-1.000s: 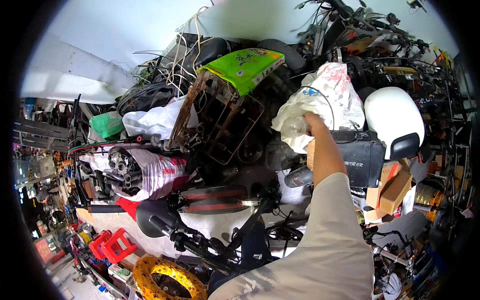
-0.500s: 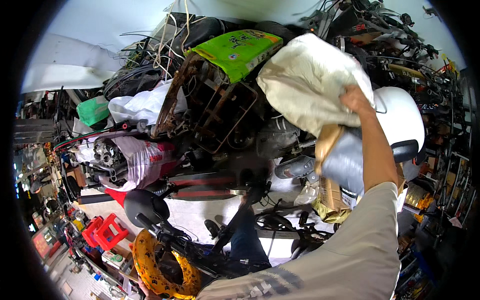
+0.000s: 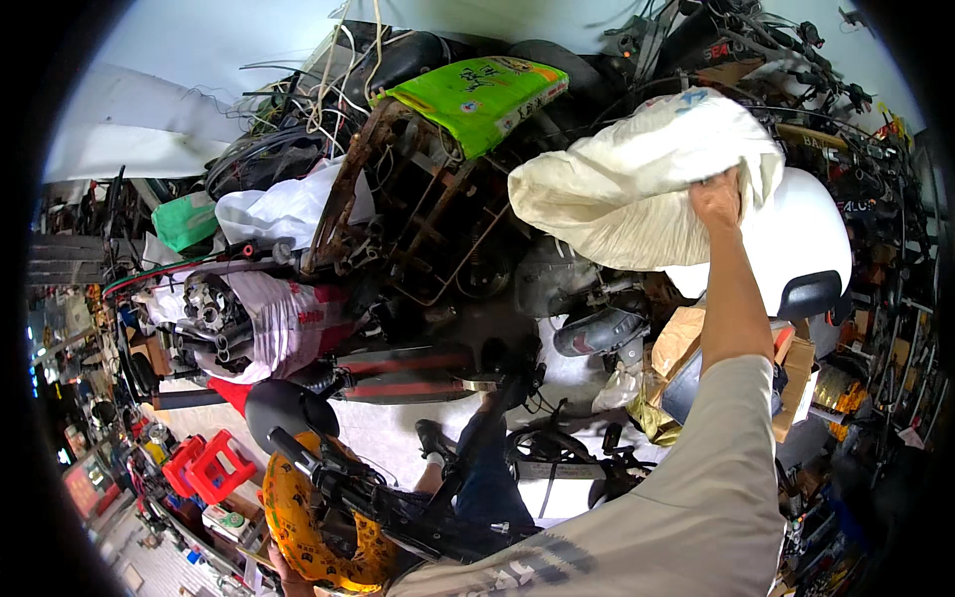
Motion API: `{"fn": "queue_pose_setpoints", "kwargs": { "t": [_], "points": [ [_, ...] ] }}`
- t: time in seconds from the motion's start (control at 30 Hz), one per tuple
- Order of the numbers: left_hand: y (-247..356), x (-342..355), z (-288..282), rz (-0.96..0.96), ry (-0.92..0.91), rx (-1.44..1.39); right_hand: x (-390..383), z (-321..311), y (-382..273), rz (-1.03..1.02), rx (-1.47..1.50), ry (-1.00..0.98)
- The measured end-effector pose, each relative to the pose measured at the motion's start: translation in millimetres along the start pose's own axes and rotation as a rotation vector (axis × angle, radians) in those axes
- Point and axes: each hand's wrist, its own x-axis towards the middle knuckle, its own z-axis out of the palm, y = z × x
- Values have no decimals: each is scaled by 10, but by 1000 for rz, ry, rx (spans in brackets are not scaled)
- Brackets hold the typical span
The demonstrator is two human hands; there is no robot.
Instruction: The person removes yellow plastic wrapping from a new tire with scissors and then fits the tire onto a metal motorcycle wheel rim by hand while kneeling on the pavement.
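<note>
Far left — one green plastic bag [image 3: 185, 221], beside it one white sack [image 3: 288, 323] with red print, stuffed with dark metal parts. Upper centre — one flat green package [image 3: 476, 94] atop a rusty frame [image 3: 398, 214]. Right hand [image 3: 716, 199] clenched on a cream sack [image 3: 637, 189], raised against a white helmet [image 3: 806, 239]. Left hand [image 3: 288, 580] low, barely visible; grip unclear.

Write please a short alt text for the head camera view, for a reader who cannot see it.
The person's right hand holds up a cream woven sack above a heap of scrap: a rusty metal frame, a green package, and a white helmet behind the sack.
</note>
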Motion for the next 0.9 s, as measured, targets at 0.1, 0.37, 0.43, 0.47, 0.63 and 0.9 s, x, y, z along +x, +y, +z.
{"fn": "queue_pose_setpoints", "kwargs": {
  "t": [0.1, 0.37, 0.43, 0.47, 0.63, 0.9],
  "points": [
    [62, -63, 36, -55, 37, -38, 4, -264, 16, 239, -57, -245],
    [120, -140, 274, -85, 79, -90, -469, -85, 259, -471, -68, -96],
    [147, 35, -118, -21, -226, -24, -737, -68, 486, -675, 105, -115],
    [35, 4, -467, 79, -149, -2, -992, -324, 218, -414, 462, -305],
    [39, 65, -1027, -15, -229, -167, -1980, -2445, -323, -614, 197, -568],
    [7, 508, -2562, 24, -258, -251, -4356, -4831, -2203, -744, 328, -120]
  ]
}}
